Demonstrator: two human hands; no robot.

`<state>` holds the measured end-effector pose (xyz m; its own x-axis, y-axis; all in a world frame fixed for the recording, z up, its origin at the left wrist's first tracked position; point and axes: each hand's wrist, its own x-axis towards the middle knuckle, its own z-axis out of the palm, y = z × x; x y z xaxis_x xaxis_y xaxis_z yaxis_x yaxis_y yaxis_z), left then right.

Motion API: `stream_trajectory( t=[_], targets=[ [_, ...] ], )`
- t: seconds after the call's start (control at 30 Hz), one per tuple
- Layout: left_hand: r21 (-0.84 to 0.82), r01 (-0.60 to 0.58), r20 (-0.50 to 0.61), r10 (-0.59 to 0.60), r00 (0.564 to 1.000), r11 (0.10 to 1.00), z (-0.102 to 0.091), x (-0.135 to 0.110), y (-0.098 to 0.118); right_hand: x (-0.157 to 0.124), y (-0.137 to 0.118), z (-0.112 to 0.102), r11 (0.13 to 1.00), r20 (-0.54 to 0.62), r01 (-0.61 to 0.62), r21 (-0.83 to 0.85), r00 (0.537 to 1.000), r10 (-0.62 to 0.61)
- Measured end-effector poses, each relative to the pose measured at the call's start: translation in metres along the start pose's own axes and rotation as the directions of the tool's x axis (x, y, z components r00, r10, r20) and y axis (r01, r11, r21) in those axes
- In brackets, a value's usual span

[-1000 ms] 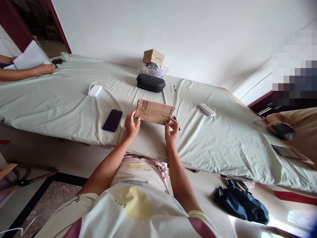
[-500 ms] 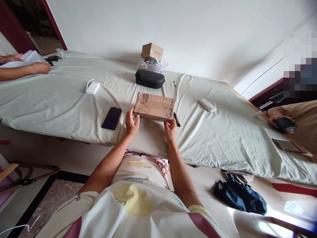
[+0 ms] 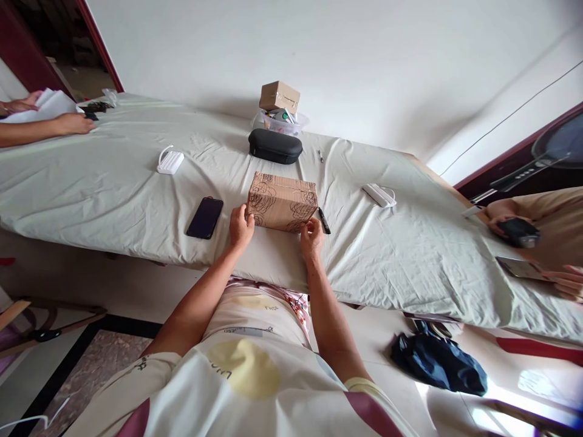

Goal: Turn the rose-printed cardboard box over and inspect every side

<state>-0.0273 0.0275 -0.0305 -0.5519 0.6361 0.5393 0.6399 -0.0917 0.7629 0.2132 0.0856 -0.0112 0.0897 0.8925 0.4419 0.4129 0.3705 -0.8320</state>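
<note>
A brown cardboard box (image 3: pixel 283 205) with black scribbled loops at its corners is between my hands, over the cloth-covered table. My left hand (image 3: pixel 241 226) grips its left end, thumb on the near side. At the lower right corner, my right hand (image 3: pixel 312 238) pinches the box with thumb and fingers. The box is tilted so that its scribbled near face shows; its underside is hidden. Right beside my right hand lies a black marker (image 3: pixel 324 221). A dark phone (image 3: pixel 205 218) rests on the cloth to the left of my left hand.
Behind the box lie a black zip case (image 3: pixel 275 146), a clear plastic tub (image 3: pixel 298 125) with a small carton (image 3: pixel 279 96) on top, and a pen (image 3: pixel 320 156). White corded devices (image 3: pixel 170 162) (image 3: pixel 379 195) flank it. Other people's hands (image 3: pixel 75 124) (image 3: pixel 505 221) work at both ends.
The box has tipped, so its near face with more scribbles now shows taller. My hands stay at its two ends. At the right, another person's hand has come to the flat device.
</note>
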Motion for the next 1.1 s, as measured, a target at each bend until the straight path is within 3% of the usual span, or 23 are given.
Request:
stream_trajectory(
  t=[0.2, 0.3, 0.43, 0.5, 0.6, 0.67, 0.7, 0.73, 0.8, 0.87, 0.9, 0.97, 1.03, 1.1],
  targets=[
    [-0.002, 0.008, 0.015, -0.008, 1.000, 1.000, 0.001, 0.000, -0.002, 0.000, -0.003, -0.001, 1.000, -0.002, -0.017, 0.003, 1.000, 0.017],
    [-0.084, 0.014, 0.029, -0.012, 1.000, 0.996, 0.002, -0.001, -0.003, -0.001, -0.004, -0.002, 0.999, 0.015, -0.026, 0.021, 1.000, 0.026],
    [-0.152, -0.013, 0.084, 0.026, 0.996, 0.988, 0.003, -0.003, -0.003, -0.008, -0.010, 0.000, 0.998, 0.165, 0.030, 0.048, 0.986, -0.038],
    [-0.137, -0.027, 0.119, 0.043, 0.992, 0.990, 0.004, -0.004, -0.002, -0.016, -0.017, 0.003, 0.990, 0.316, 0.108, 0.087, 0.940, -0.131],
    [-0.173, -0.088, 0.188, 0.121, 0.975, 0.981, 0.003, -0.007, 0.002, -0.029, -0.027, 0.010, 0.944, 0.536, 0.290, 0.160, 0.778, -0.329],
    [-0.206, -0.146, 0.200, 0.188, 0.961, 0.968, 0.002, -0.009, 0.006, -0.034, -0.032, 0.014, 0.902, 0.588, 0.394, 0.175, 0.693, -0.416],
    [-0.211, -0.172, 0.189, 0.213, 0.959, 0.962, 0.001, -0.010, 0.008, -0.036, -0.033, 0.015, 0.892, 0.581, 0.421, 0.168, 0.688, -0.434],
    [-0.209, -0.194, 0.172, 0.231, 0.958, 0.959, 0.001, -0.011, 0.010, -0.036, -0.032, 0.014, 0.892, 0.549, 0.426, 0.153, 0.714, -0.435],
    [-0.185, -0.227, 0.142, 0.254, 0.957, 0.956, 0.000, -0.012, 0.013, -0.032, -0.028, 0.011, 0.924, 0.401, 0.367, 0.108, 0.834, -0.378],
    [-0.153, -0.249, 0.136, 0.270, 0.953, 0.956, 0.001, -0.012, 0.015, -0.023, -0.019, 0.006, 0.969, 0.135, 0.239, 0.061, 0.960, -0.245],
    [-0.141, -0.257, 0.140, 0.276, 0.951, 0.956, 0.002, -0.013, 0.015, -0.019, -0.014, 0.004, 0.984, -0.008, 0.169, 0.051, 0.986, -0.168],
    [-0.127, -0.260, 0.152, 0.277, 0.949, 0.957, 0.003, -0.013, 0.016, -0.010, -0.004, 0.000, 0.997, -0.184, 0.056, 0.058, 0.982, -0.044],
    [-0.122, -0.245, 0.167, 0.263, 0.950, 0.962, 0.004, -0.013, 0.016, -0.006, 0.002, 0.001, 0.997, -0.143, -0.015, 0.071, 0.989, 0.026],
    [-0.117, -0.214, 0.188, 0.233, 0.954, 0.970, 0.003, -0.012, 0.016, -0.007, 0.004, 0.006, 0.997, 0.035, -0.039, 0.070, 0.999, 0.037]
  ],
)
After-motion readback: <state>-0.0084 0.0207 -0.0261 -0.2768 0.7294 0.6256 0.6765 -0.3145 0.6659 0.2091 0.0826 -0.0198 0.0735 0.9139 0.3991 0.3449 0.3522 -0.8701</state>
